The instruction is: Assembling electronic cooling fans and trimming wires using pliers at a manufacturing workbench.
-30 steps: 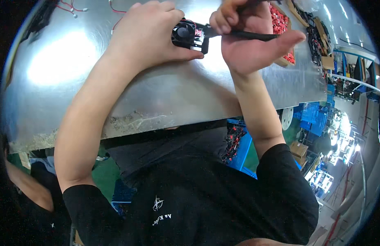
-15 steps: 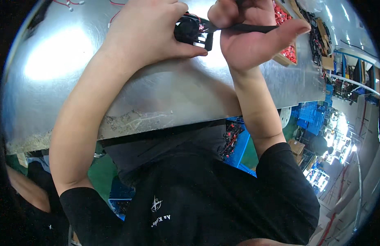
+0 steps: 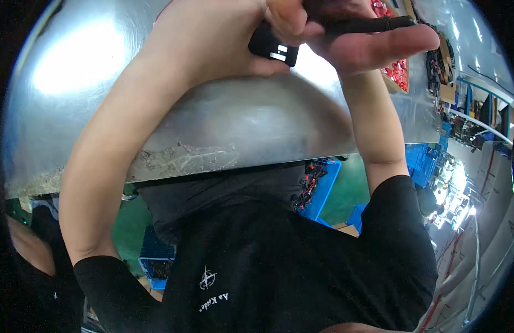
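Note:
At the far side of the metal table [image 3: 234,127], my left hand [image 3: 218,41] is closed around a small black plastic housing [image 3: 273,51] with slot-like openings. Its thumb lies along the housing's near edge. My right hand [image 3: 373,50] is curled around a slim black tool [image 3: 373,25], with the thumb stretched out to the right below it. Those right fingers reach over the housing and touch or nearly touch it, covering its upper part. The tool's working end is hidden, so its exact kind cannot be made out.
Right of my right hand stands a shallow tray [image 3: 393,85] of small red parts [image 3: 400,73]. Dark cables [image 3: 434,61] lie along the table's right side. Below the table edge is a blue crate [image 3: 325,191] with dark and red pieces. Another person's arm [image 3: 29,244] shows at lower left.
My right hand has turned and moved, its fingers now over the housing. The housing has shifted slightly right and tilted in my left hand; its round part is now hidden.

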Action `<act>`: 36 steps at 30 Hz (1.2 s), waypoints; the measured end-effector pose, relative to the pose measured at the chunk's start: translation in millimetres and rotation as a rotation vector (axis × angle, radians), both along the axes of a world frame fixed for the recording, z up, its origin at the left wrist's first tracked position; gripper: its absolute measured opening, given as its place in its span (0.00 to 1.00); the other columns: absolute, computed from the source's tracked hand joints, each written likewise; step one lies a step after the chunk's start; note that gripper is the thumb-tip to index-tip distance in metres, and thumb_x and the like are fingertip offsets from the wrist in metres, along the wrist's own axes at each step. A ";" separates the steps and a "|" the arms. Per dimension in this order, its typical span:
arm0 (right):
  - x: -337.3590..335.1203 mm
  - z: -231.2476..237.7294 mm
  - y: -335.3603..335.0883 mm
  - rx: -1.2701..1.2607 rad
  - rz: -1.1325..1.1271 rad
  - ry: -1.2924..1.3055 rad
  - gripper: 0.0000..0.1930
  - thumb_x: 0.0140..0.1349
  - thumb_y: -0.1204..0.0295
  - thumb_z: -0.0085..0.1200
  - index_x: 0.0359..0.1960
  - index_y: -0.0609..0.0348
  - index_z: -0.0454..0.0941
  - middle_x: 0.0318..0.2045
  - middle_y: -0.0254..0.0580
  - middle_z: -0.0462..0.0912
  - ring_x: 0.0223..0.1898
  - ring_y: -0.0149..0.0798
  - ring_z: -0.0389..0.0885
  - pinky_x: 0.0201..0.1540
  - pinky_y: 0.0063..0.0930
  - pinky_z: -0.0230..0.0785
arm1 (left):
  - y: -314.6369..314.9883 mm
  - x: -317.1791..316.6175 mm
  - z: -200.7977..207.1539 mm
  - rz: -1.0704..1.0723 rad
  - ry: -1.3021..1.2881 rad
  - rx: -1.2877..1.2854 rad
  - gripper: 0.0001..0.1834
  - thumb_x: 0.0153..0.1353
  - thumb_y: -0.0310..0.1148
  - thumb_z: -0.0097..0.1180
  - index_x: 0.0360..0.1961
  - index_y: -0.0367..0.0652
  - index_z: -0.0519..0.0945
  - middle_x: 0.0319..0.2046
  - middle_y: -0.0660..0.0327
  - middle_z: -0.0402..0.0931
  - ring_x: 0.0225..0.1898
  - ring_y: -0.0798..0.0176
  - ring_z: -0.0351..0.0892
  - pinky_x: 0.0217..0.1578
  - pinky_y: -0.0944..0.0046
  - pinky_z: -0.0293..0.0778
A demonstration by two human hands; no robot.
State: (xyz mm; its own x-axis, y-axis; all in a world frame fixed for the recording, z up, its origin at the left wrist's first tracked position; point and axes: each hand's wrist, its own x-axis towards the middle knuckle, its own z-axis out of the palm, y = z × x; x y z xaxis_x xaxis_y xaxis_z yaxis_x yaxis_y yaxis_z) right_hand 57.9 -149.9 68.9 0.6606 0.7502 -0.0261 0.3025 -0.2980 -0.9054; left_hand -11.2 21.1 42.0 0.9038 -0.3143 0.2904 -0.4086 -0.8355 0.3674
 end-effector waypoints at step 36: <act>0.9 -46.1 -39.0 0.950 -0.175 -0.053 0.61 0.46 0.09 0.33 0.56 0.60 0.67 0.35 0.37 0.72 0.35 0.30 0.70 0.38 0.23 0.63 | -47.0 -18.6 -21.5 0.161 -0.165 0.070 0.36 0.44 0.66 0.73 0.39 0.43 0.85 0.35 0.60 0.78 0.41 0.55 0.81 0.42 0.53 0.71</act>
State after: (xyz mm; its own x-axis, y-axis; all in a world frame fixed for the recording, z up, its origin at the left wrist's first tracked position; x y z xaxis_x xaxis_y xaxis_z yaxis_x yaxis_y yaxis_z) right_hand 58.8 -188.9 22.9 0.7479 0.3336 0.5739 0.3711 0.5068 -0.7781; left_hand -29.8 -25.9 20.5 0.8858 -0.1949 0.4212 -0.3183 -0.9156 0.2457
